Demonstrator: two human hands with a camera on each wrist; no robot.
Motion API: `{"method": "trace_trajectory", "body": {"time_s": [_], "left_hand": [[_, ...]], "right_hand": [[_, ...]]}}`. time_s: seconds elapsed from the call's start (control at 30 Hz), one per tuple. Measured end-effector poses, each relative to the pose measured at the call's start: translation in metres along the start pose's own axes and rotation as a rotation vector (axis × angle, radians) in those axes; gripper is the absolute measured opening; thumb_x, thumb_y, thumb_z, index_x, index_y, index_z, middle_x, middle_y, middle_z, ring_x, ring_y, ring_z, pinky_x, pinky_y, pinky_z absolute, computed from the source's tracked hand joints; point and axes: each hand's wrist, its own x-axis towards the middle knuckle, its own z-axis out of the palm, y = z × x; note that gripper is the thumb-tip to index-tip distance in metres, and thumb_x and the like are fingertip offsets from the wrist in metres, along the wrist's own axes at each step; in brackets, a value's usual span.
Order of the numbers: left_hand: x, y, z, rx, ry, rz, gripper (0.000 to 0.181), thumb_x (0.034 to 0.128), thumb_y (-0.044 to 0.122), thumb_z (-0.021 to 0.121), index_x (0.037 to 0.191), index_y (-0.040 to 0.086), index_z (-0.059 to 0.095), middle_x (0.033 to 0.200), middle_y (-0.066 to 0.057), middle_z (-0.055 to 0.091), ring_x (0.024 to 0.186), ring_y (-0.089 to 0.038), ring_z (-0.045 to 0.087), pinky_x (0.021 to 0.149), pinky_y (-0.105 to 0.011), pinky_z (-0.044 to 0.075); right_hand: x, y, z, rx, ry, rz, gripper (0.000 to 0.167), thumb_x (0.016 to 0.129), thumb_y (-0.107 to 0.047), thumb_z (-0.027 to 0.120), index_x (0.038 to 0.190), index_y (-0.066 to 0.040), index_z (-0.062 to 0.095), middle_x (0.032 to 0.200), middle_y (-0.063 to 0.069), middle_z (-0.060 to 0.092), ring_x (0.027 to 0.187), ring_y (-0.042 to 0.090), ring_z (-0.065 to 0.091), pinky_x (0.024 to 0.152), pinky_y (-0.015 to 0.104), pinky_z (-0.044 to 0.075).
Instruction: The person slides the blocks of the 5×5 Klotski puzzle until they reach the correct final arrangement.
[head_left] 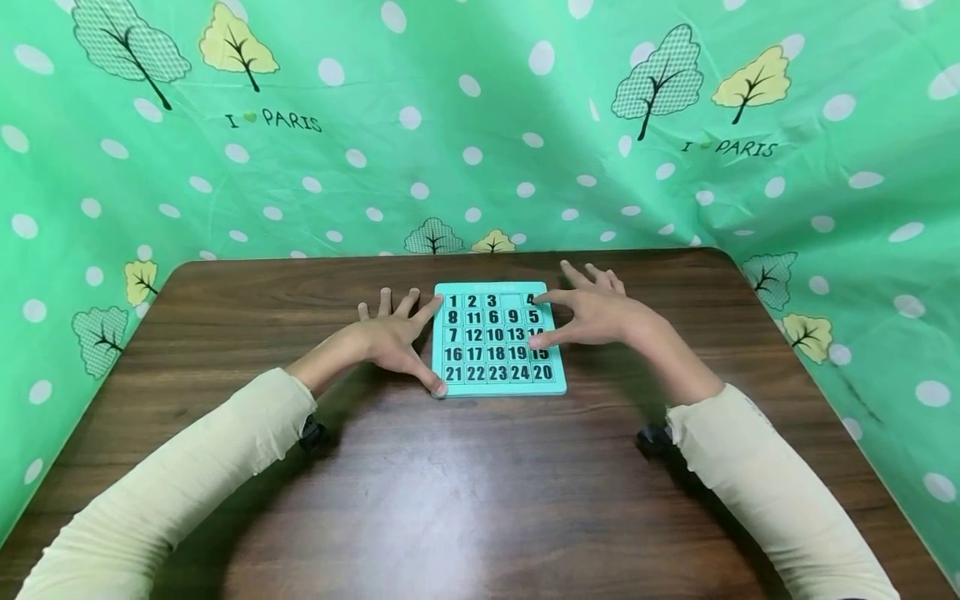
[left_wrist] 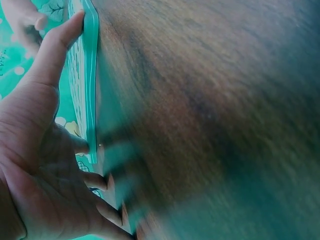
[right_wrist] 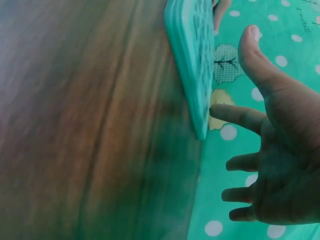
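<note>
A turquoise number slide puzzle (head_left: pixel 497 335) lies flat on the wooden table, its tiles bearing black numbers. In the top row a blank slot sits between the 3 and the 4. My left hand (head_left: pixel 390 342) rests along the puzzle's left side, thumb on the near corner and index fingertip by the far corner, other fingers spread. With its index fingertip, my right hand (head_left: pixel 600 315) touches the 4 tile (head_left: pixel 530 300). The right thumb reaches over the right column, partly covering the 14. In the left wrist view the puzzle's edge (left_wrist: pixel 91 90) appears side-on.
The brown wooden table (head_left: pixel 465 483) extends around the puzzle. Behind it and at both sides hangs a green dotted cloth (head_left: pixel 480 108) with printed trees. Dark bands with devices (head_left: pixel 313 433) sit under both wrists, beside the pale sleeves (head_left: pixel 217 450).
</note>
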Motion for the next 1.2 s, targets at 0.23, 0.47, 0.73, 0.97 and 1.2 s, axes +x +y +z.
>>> {"method": "trace_trajectory", "body": {"time_s": [0.23, 0.47, 0.73, 0.97, 1.2], "left_hand": [[-0.001, 0.0, 0.001, -0.017, 0.0, -0.004, 0.16, 0.0705, 0.087, 0.091, 0.182, 0.037, -0.013, 0.19, -0.019, -0.019, 0.167, -0.063, -0.026, 0.126, -0.091, -0.01], [-0.003, -0.001, 0.003, -0.018, 0.028, 0.011, 0.157, 0.0723, 0.086, 0.09, 0.182, 0.036, -0.011, 0.19, -0.02, -0.016, 0.167, -0.064, -0.024, 0.127, -0.092, -0.008], [-0.002, -0.001, 0.002, -0.013, 0.028, 0.003, 0.157, 0.0734, 0.085, 0.09, 0.182, 0.036, -0.012, 0.19, -0.02, -0.017, 0.168, -0.062, -0.024, 0.128, -0.09, -0.008], [0.0, -0.001, 0.002, -0.027, 0.024, 0.014, 0.159, 0.0704, 0.09, 0.089, 0.182, 0.038, -0.012, 0.19, -0.019, -0.016, 0.169, -0.061, -0.023, 0.129, -0.09, -0.007], [0.0, -0.002, 0.003, -0.039, 0.031, 0.016, 0.158, 0.0713, 0.088, 0.09, 0.182, 0.037, -0.011, 0.19, -0.02, -0.016, 0.168, -0.062, -0.024, 0.128, -0.09, -0.009]], "right_hand": [[0.01, -0.007, 0.01, 0.001, -0.015, -0.056, 0.098, 0.091, -0.083, 0.076, 0.171, -0.032, 0.052, 0.19, 0.027, 0.003, 0.171, 0.067, 0.004, 0.134, 0.084, 0.004], [0.003, -0.01, 0.007, -0.007, -0.003, -0.04, 0.09, 0.095, -0.08, 0.075, 0.169, -0.032, 0.055, 0.19, 0.026, 0.002, 0.172, 0.065, 0.001, 0.135, 0.083, 0.001], [-0.021, -0.002, 0.011, -0.024, -0.002, -0.035, 0.093, 0.091, -0.081, 0.077, 0.167, -0.031, 0.058, 0.19, 0.026, 0.004, 0.171, 0.065, 0.002, 0.135, 0.083, 0.0], [-0.021, -0.002, 0.014, -0.002, -0.009, -0.013, 0.097, 0.092, -0.081, 0.076, 0.172, -0.032, 0.051, 0.19, 0.028, 0.004, 0.171, 0.067, 0.002, 0.133, 0.084, 0.0], [-0.006, 0.002, 0.011, -0.016, -0.017, 0.018, 0.102, 0.092, -0.086, 0.071, 0.176, -0.034, 0.043, 0.189, 0.029, 0.002, 0.171, 0.067, 0.0, 0.134, 0.083, -0.001]]}}
